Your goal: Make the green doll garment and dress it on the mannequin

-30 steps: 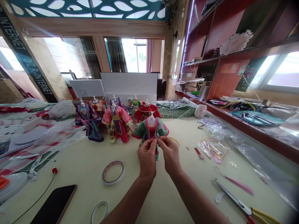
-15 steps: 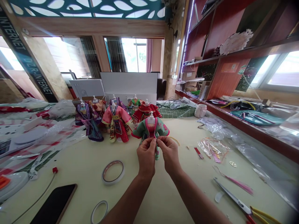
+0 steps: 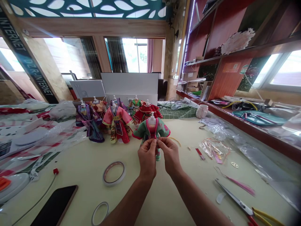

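At table centre, left hand (image 3: 147, 158) and right hand (image 3: 170, 156) pinch the waist of the small green-robed, pink-trimmed doll mannequin (image 3: 152, 130), fingertips closed together.

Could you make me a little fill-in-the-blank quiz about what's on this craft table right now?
1. Both hands pinch the front of a small dress whose sleeves are ____ in colour.
2. The roll of tape lies to the ____ of the left hand.
3. Near the table's right edge, beyond the right hand, lie scissors with ____ handles.
4. By the lower left corner lies a dark ____, screen off.

Missing words: green; left; yellow; phone
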`<control>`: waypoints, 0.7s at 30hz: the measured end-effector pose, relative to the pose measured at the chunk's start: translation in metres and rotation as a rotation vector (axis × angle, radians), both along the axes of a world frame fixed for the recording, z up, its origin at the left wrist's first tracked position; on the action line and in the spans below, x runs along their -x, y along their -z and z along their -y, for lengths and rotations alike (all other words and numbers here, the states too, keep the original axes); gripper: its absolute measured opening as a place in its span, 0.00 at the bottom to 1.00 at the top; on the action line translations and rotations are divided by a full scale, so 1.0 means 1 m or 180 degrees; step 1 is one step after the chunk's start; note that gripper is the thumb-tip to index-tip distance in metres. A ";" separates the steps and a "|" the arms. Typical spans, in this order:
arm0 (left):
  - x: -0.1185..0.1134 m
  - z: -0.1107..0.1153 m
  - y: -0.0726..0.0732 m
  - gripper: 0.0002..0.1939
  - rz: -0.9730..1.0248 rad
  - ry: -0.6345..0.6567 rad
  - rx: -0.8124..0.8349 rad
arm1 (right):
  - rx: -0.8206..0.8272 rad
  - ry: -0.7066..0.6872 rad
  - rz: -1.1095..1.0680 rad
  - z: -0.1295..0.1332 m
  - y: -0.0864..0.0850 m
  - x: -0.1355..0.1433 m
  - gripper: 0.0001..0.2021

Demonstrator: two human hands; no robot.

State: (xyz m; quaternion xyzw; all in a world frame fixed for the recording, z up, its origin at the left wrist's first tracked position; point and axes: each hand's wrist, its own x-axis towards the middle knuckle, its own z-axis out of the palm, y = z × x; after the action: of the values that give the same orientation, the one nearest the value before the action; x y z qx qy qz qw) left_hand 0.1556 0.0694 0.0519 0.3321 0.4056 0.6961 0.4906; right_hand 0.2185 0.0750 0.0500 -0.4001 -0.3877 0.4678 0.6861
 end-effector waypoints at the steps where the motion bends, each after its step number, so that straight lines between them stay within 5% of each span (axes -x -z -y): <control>1: 0.000 0.000 0.000 0.12 -0.0003 0.0001 -0.0005 | -0.0010 0.0017 0.0006 -0.001 0.000 0.000 0.09; 21: 0.005 -0.005 0.002 0.11 -0.0085 0.0000 -0.0189 | -0.0097 -0.0119 0.0192 -0.008 -0.003 -0.004 0.09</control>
State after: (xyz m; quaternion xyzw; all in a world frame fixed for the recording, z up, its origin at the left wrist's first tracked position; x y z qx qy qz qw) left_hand 0.1511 0.0740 0.0495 0.3558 0.3912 0.7034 0.4750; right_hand 0.2224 0.0831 0.0534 -0.3961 -0.4227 0.4623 0.6713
